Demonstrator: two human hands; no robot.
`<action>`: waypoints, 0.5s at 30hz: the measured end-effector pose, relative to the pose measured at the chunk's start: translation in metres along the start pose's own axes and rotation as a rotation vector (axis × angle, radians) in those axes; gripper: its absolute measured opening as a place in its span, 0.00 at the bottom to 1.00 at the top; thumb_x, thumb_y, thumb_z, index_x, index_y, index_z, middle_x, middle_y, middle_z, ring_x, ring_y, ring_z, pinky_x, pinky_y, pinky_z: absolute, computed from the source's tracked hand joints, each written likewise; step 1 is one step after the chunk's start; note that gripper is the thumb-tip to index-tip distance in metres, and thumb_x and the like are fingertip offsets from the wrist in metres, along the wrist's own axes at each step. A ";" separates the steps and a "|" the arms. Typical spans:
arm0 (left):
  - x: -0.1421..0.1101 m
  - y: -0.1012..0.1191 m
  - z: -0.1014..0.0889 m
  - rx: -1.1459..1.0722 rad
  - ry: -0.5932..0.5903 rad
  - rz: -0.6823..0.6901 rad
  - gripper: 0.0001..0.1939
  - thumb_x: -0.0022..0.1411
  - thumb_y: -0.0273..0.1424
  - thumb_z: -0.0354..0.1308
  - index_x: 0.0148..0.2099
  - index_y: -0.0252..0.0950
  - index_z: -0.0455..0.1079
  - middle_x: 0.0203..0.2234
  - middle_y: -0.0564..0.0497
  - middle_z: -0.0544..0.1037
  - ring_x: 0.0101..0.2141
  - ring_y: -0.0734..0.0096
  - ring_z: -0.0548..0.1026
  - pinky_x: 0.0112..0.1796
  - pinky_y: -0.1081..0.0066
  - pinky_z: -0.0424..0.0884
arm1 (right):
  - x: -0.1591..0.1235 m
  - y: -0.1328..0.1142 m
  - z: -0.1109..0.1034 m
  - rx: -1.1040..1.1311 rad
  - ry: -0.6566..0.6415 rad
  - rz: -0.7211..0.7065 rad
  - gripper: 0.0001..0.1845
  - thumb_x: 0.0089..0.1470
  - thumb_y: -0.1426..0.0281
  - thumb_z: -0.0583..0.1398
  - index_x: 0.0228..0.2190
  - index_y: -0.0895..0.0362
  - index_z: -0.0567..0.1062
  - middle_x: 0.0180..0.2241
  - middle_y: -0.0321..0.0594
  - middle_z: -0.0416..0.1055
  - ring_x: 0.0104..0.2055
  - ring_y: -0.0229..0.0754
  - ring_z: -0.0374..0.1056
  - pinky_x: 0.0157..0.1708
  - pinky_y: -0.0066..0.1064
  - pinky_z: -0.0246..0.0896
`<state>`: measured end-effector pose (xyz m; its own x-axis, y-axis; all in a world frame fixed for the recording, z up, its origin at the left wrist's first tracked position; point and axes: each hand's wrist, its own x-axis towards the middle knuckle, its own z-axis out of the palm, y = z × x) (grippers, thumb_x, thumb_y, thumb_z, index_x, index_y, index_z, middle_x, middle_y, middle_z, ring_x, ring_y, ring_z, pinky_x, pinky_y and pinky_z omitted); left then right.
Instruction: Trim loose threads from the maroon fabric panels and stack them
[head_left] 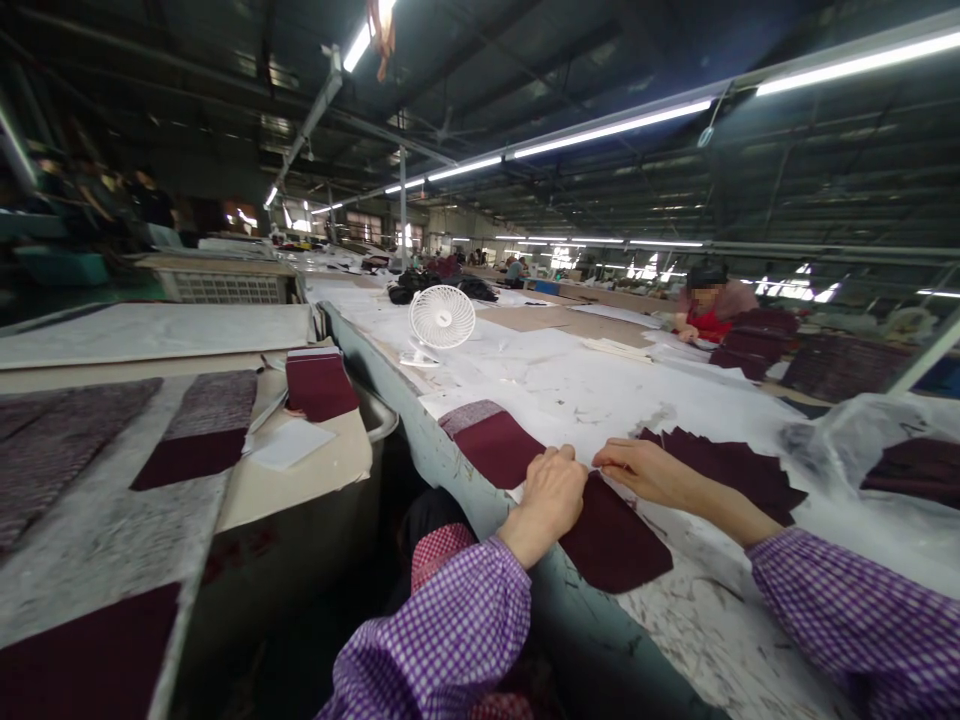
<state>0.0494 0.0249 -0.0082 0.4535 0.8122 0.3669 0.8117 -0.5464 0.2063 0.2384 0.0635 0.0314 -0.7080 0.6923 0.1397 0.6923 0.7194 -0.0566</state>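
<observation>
Right hand [630,468] looks pinched on the far corner of a maroon panel [619,540]. Left hand [551,495] is curled right against its left edge, so closer I'd say, but its fingertips are hidden, can't tell its hold. Panel's long axis runs near-right along the table [540,365]; plain, dark, pretty flat.
</observation>
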 end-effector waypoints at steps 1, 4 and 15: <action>0.000 0.000 0.001 0.001 0.001 0.004 0.14 0.63 0.24 0.45 0.39 0.35 0.72 0.37 0.47 0.70 0.39 0.63 0.68 0.40 0.66 0.67 | 0.001 -0.001 0.000 -0.006 -0.006 -0.004 0.13 0.56 0.70 0.50 0.33 0.58 0.74 0.32 0.44 0.72 0.35 0.43 0.68 0.36 0.32 0.61; 0.000 -0.001 0.002 -0.002 -0.004 0.014 0.14 0.63 0.24 0.44 0.39 0.35 0.72 0.37 0.46 0.69 0.39 0.63 0.67 0.40 0.66 0.66 | 0.002 -0.002 -0.001 -0.021 -0.015 0.001 0.12 0.56 0.70 0.50 0.31 0.58 0.73 0.31 0.43 0.72 0.33 0.42 0.67 0.35 0.31 0.60; -0.003 -0.001 0.002 -0.026 0.002 0.021 0.15 0.63 0.24 0.44 0.40 0.37 0.72 0.38 0.47 0.69 0.40 0.63 0.66 0.42 0.65 0.66 | -0.005 -0.006 0.007 -0.291 0.022 -0.131 0.13 0.60 0.74 0.47 0.30 0.59 0.70 0.30 0.42 0.67 0.30 0.39 0.65 0.31 0.29 0.60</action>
<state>0.0478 0.0240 -0.0111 0.4697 0.8001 0.3731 0.7923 -0.5684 0.2216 0.2369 0.0561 0.0243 -0.7927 0.5912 0.1485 0.6086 0.7538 0.2478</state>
